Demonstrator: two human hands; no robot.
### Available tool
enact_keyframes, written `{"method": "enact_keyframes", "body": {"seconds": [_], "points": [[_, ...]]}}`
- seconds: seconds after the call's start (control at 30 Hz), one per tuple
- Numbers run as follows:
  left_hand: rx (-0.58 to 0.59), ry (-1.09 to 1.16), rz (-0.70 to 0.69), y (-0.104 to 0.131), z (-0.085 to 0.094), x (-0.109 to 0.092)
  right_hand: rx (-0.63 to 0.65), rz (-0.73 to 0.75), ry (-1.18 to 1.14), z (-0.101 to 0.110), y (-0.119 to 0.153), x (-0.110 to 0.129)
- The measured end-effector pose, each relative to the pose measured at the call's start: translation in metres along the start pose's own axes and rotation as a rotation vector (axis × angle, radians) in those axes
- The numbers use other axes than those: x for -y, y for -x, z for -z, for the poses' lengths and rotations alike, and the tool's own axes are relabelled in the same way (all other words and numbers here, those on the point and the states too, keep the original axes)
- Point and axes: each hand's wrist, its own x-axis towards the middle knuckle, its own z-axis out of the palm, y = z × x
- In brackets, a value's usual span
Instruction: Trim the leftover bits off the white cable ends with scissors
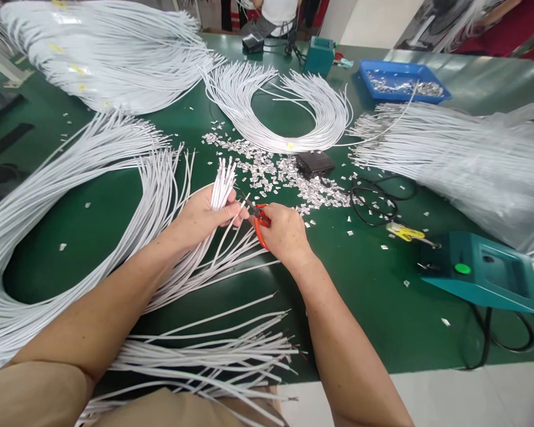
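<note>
My left hand (209,210) is closed round a bunch of white cables (223,185), their cut ends pointing up and away from me. Between its thumb and fingertips one cable end sticks out to the right. In my right hand (287,231) is a pair of cutting pliers (260,220) with orange-red handles. The dark jaws of the pliers are at that single cable end; whether they are closed on it I cannot tell. More loose white cables (244,350) lie below my hands, some with bare wires showing at their tips.
Small silvery pieces (271,172) are scattered beyond my hands, round a black box (315,163). Coiled cable bundles (302,139) lie left and ahead; a bagged bundle (449,148) lies right. A teal machine (485,270), yellow-handled tool (404,231) and blue tray (400,95) stand right. People are beyond the table.
</note>
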Motion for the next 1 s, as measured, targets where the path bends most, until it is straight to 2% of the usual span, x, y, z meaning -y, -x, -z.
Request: {"method": "enact_keyframes", "body": {"seconds": [0.13,0.33,0.43,0.6,0.7,0.87,1.0], "points": [[-0.018,-0.01,-0.01,0.0,0.0,0.001,-0.029,-0.076,-0.224,0.006,0.0,-0.002],[-0.086,-0.175,-0.025,0.003,-0.007,0.002,-0.081,-0.172,-0.995,0.007,-0.003,0.006],[-0.112,-0.254,-0.037,0.006,-0.01,-0.001,-0.086,-0.242,-1.145,0.004,-0.003,0.009],[-0.113,-0.277,-0.044,0.007,-0.013,-0.003,-0.083,-0.308,-1.249,0.001,-0.002,0.009],[-0.047,-0.155,-0.002,0.007,-0.011,-0.003,-0.066,-0.323,-1.27,0.001,-0.002,0.008],[0.184,0.123,0.154,0.006,-0.005,0.0,0.034,-0.335,-1.325,0.006,-0.003,0.01],[0.298,0.208,0.176,0.004,-0.003,0.001,0.071,-0.318,-1.341,0.009,-0.002,0.011]]}}
